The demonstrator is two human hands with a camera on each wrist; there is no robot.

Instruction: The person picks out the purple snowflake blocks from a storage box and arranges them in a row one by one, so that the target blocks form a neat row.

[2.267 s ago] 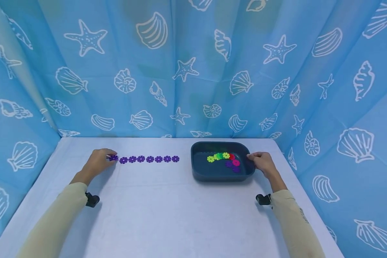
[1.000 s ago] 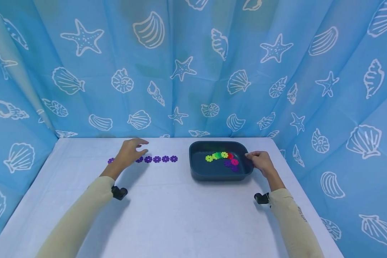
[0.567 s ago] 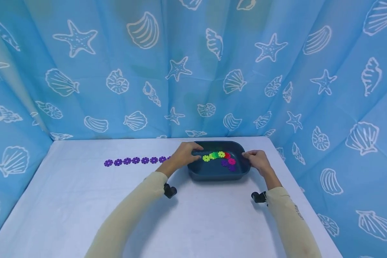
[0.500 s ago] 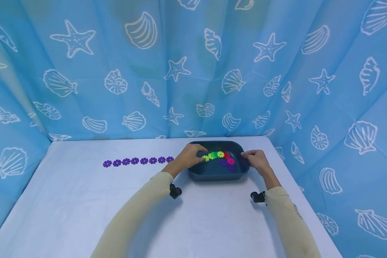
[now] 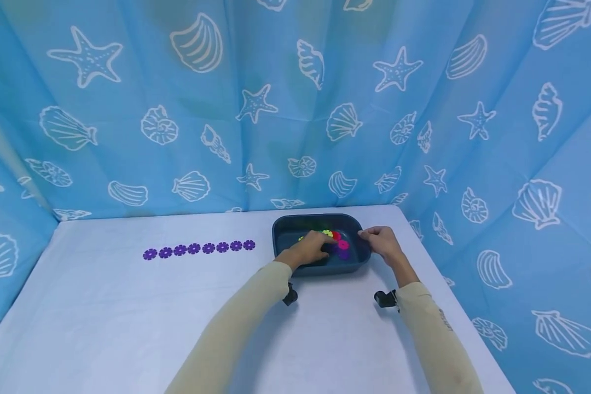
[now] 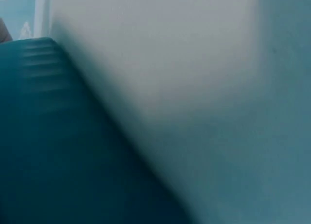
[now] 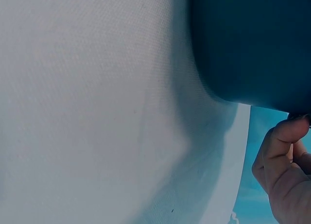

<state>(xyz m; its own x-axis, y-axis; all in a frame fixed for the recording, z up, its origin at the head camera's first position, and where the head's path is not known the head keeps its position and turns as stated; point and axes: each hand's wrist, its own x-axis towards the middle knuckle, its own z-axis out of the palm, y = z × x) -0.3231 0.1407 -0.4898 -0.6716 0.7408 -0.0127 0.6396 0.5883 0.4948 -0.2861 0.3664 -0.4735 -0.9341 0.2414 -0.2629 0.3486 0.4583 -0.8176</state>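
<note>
My left hand point(image 5: 309, 249) reaches down into a dark blue plastic bin point(image 5: 320, 270), its index finger extended close to a pink flower-shaped disc point(image 5: 343, 244). Beneath the pink disc are purple discs point(image 5: 343, 255). A red disc point(image 5: 336, 236) and a yellow disc point(image 5: 327, 233) lie just behind the fingers; other pieces are partly covered by the hand. At the bin's right end, my right hand point(image 5: 381, 241) pinches the rim between thumb and fingers. Only the bin's outer wall point(image 6: 73, 136) and the cloth show in the left wrist view, not the hand.
Several purple flower-shaped discs point(image 5: 193, 248) lie in a straight row left of the bin. White cloth point(image 5: 128, 317) covers the table. A blue seashell-patterned curtain point(image 5: 256, 137) hangs behind and along the sides.
My left hand has let go of a purple disc at the row's left end, then travelled right into the bin. The right hand has stayed on the rim. The head view has shifted slightly.
</note>
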